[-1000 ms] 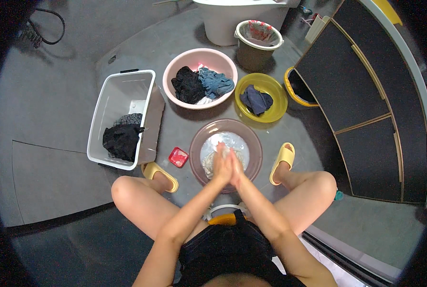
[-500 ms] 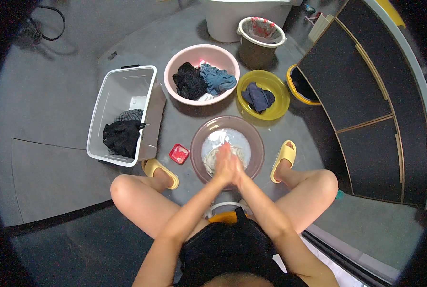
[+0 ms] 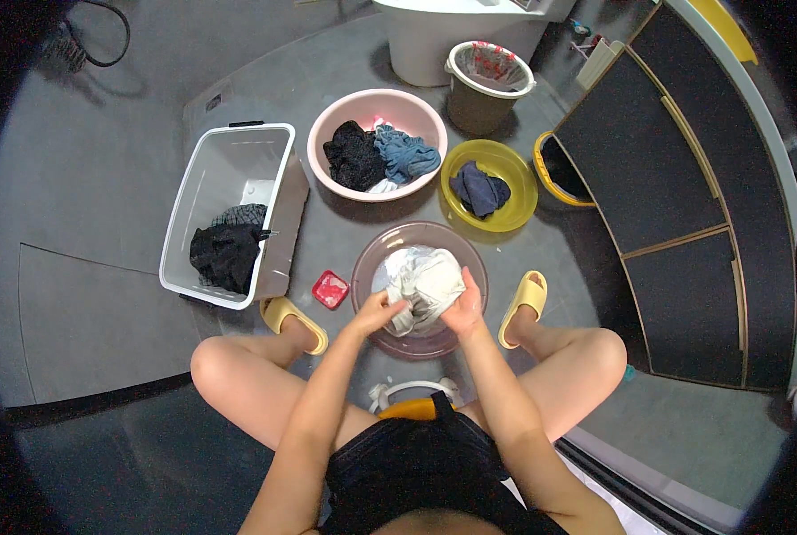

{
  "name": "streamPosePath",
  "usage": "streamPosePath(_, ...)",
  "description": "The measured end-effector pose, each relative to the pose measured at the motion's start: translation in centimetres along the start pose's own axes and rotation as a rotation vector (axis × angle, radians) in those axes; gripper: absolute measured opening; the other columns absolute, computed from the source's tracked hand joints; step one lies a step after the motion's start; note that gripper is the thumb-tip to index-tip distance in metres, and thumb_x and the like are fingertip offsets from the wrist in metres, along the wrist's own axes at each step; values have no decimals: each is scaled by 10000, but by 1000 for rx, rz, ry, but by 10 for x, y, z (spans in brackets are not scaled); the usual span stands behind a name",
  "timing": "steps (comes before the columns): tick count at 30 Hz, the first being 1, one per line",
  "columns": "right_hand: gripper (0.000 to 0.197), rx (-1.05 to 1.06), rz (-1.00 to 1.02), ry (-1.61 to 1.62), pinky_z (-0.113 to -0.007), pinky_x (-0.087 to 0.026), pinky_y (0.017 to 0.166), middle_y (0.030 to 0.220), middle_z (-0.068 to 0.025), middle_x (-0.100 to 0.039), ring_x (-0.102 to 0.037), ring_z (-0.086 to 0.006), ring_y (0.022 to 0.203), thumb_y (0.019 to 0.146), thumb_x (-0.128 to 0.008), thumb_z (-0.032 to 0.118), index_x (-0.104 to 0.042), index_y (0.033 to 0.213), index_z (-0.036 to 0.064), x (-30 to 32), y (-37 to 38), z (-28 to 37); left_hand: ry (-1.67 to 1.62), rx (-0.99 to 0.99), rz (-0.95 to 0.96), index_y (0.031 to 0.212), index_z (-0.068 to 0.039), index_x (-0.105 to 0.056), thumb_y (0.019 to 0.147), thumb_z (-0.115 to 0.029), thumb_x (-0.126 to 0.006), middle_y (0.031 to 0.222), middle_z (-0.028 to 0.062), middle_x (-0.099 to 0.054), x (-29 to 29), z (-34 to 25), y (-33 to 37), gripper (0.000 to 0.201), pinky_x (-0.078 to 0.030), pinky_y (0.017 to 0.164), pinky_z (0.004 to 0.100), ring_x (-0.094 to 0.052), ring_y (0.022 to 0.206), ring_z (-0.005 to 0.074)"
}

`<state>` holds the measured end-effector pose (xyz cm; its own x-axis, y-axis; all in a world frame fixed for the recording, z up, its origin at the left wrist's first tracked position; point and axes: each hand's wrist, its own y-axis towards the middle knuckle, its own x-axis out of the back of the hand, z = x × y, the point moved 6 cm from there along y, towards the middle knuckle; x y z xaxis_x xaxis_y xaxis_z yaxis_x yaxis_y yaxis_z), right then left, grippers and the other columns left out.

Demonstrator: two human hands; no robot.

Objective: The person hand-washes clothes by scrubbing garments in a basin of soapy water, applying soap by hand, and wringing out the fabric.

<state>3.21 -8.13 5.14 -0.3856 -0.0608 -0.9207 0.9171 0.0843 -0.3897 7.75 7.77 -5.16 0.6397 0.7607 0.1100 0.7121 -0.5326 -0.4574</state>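
Note:
A bunched, wet-looking white cloth (image 3: 431, 283) is held up over the mauve-brown basin (image 3: 416, 234) on the floor between my feet. My left hand (image 3: 378, 314) pinches its left part between thumb and fingers. Against the cloth's right side, my right hand (image 3: 463, 308) grips with the thumb raised and the other fingers partly hidden beneath it. Whitish, sudsy water (image 3: 388, 267) shows in the basin to the left of the cloth.
Left of the basin lie a red soap dish (image 3: 330, 290) and a clear bin (image 3: 278, 267) with dark clothes. Beyond stand a pink basin (image 3: 322, 111) of clothes, a yellow basin (image 3: 525, 183) with a navy cloth, and a lined bucket (image 3: 479, 107). Dark cabinets (image 3: 684, 303) are at right.
My hands were pressed together low in the basin. They have moved apart, and the white cloth is now lifted and spread between them.

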Motion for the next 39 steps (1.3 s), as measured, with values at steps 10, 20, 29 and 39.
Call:
streamPosePath(10, 438, 101, -206, -399, -354, -356, 938, 1202, -84, -467, -466, -218, 1072, 905, -333, 369, -385, 1263, 121, 19, -3, -30, 40, -203, -541, 976, -9, -564, 802, -242, -563, 925, 166, -597, -34, -111, -44, 291, -412, 797, 320, -556, 911, 252)
streamPosePath(20, 526, 158, -338, -569, -323, -353, 927, 1192, -88, -469, -457, -206, 1088, 865, -418, 445, -405, 1211, 49, 15, -18, -68, 123, -2, -760, 656, -1, -600, 762, -242, -494, 612, 213, -561, -6, -127, -34, 284, -412, 548, 420, -562, 575, 359)
streamPosePath(29, 506, -81, -298, -395, -335, -439, 815, 1037, -94, -548, -552, -202, 926, 840, -435, 482, -468, 1141, 75, 38, -2, -51, 209, -131, -612, 637, -7, -607, 741, -294, -522, 601, 227, -545, -48, -128, -51, 317, -418, 550, 415, -560, 561, 354)
streamPosePath(39, 485, 26, -381, -358, -351, -432, 812, 1019, -79, -543, -537, -197, 896, 870, -393, 435, -466, 1163, 55, 33, 0, -44, 236, -159, -588, 692, -10, -630, 693, -320, -598, 649, 224, -576, -52, -133, -52, 311, -435, 579, 436, -572, 610, 374)
